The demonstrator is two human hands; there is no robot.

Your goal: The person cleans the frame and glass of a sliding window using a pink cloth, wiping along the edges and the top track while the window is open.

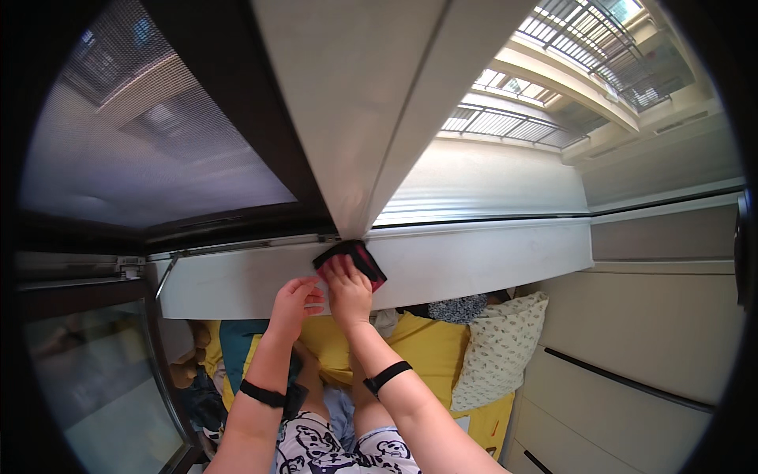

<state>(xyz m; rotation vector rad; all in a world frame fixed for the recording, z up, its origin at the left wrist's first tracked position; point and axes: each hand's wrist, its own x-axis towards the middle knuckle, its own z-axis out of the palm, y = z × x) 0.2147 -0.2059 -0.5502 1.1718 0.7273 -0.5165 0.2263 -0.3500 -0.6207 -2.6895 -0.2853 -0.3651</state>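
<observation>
A red cloth with a black border point(368, 266) lies on the white window sill point(450, 252), at the foot of the white window post point(349, 118). My right hand point(350, 293) presses flat on it with the fingers extended; part of the cloth is hidden under the fingers. My left hand point(297, 305) is just to the left, fingers loosely bent and apart, holding nothing. It hovers over or near the front of the sill; whether it touches cannot be told.
At the left is an open dark-framed window sash point(160, 355) with a metal stay point(167, 277). Below the sill are a yellow bed sheet point(426, 338), a patterned pillow point(503, 349) and a brown plush toy point(183, 373). A pale cabinet point(639, 320) stands at the right.
</observation>
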